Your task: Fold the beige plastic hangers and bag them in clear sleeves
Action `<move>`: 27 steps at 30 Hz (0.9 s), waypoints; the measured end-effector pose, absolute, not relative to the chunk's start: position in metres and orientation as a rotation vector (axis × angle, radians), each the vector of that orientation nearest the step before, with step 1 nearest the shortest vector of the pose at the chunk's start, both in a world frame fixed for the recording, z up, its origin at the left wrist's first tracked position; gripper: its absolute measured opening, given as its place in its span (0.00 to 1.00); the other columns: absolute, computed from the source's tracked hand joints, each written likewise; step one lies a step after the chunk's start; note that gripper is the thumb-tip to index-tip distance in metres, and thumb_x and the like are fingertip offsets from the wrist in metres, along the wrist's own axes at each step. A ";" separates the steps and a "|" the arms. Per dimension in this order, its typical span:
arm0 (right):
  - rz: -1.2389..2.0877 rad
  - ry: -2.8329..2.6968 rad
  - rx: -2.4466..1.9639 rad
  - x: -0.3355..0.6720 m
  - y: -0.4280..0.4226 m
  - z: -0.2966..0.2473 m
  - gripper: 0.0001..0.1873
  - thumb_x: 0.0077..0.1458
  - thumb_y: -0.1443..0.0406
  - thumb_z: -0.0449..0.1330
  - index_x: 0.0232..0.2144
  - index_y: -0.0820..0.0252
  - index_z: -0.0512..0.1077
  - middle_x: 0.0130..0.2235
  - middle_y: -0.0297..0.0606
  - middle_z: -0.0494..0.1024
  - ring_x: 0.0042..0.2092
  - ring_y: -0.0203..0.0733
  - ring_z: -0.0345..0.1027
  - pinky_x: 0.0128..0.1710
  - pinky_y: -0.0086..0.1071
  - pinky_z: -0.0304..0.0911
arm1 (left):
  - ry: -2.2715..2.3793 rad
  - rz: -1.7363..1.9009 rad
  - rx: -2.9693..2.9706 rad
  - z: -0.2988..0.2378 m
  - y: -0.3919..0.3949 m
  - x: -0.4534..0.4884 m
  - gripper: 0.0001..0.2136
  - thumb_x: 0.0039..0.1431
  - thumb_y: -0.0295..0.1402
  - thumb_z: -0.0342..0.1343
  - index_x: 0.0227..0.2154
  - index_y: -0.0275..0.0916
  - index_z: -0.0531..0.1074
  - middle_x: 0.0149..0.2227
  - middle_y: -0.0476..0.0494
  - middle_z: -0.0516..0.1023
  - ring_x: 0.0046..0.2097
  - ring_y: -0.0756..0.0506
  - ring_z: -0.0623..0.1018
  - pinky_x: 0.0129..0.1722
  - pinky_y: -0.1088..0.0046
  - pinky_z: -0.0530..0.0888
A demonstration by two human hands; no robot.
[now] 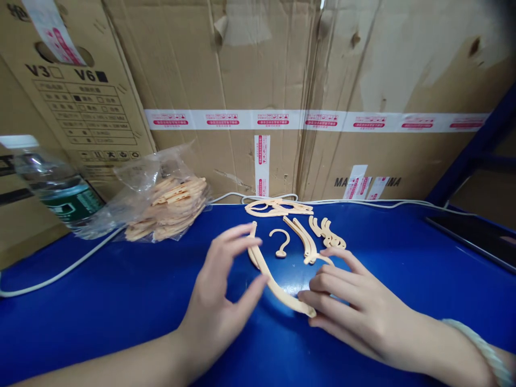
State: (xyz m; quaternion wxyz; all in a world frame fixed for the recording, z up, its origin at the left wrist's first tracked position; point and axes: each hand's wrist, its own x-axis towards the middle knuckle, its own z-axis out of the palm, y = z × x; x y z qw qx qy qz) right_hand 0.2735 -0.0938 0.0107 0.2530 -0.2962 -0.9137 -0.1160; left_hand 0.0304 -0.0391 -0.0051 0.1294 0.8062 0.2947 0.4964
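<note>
Before you spreads a glossy blue tabletop (121, 303), a pale glint of light on its middle. Behind it you face a brown cardboard wall (250, 75) banded with pink-printed white tape (245, 120); right of it slants a dark-blue post (481, 142).

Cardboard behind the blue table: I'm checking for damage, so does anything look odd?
Yes: the cardboard looks peeled near the top middle, with ragged dark spots farther right, breaking its plain brown surface. Whether they are holes, I cannot tell.
</note>
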 end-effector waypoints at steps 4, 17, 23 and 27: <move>-0.332 -2.437 -0.754 0.267 -0.096 0.006 0.10 0.67 0.66 0.54 0.42 0.65 0.74 0.31 0.35 0.75 0.33 0.38 0.65 0.56 0.45 0.51 | 0.377 1.187 2.917 -0.012 -0.050 0.033 0.08 0.69 0.32 0.52 0.47 0.38 0.70 0.46 0.42 0.80 0.49 0.43 0.78 0.65 0.54 0.57; -0.173 -2.418 -0.759 0.261 -0.104 0.008 0.09 0.67 0.65 0.55 0.41 0.62 0.74 0.27 0.30 0.72 0.32 0.37 0.64 0.54 0.41 0.49 | 0.358 0.941 3.155 -0.010 -0.056 0.040 0.12 0.68 0.24 0.44 0.31 0.35 0.70 0.26 0.47 0.75 0.26 0.46 0.72 0.27 0.67 0.67; 0.093 -2.446 -0.862 0.259 -0.107 0.014 0.08 0.64 0.64 0.60 0.45 0.56 0.74 0.31 0.29 0.76 0.33 0.35 0.69 0.55 0.38 0.48 | 0.305 1.037 3.120 -0.005 -0.055 0.040 0.17 0.69 0.24 0.40 0.29 0.36 0.71 0.23 0.48 0.73 0.23 0.47 0.68 0.25 0.67 0.64; 0.206 -2.284 -0.883 0.265 -0.102 0.012 0.06 0.58 0.63 0.66 0.39 0.54 0.76 0.27 0.27 0.74 0.31 0.35 0.69 0.49 0.37 0.55 | 0.159 1.200 3.186 0.002 -0.052 0.035 0.17 0.70 0.23 0.41 0.29 0.37 0.72 0.25 0.47 0.77 0.25 0.48 0.73 0.29 0.68 0.67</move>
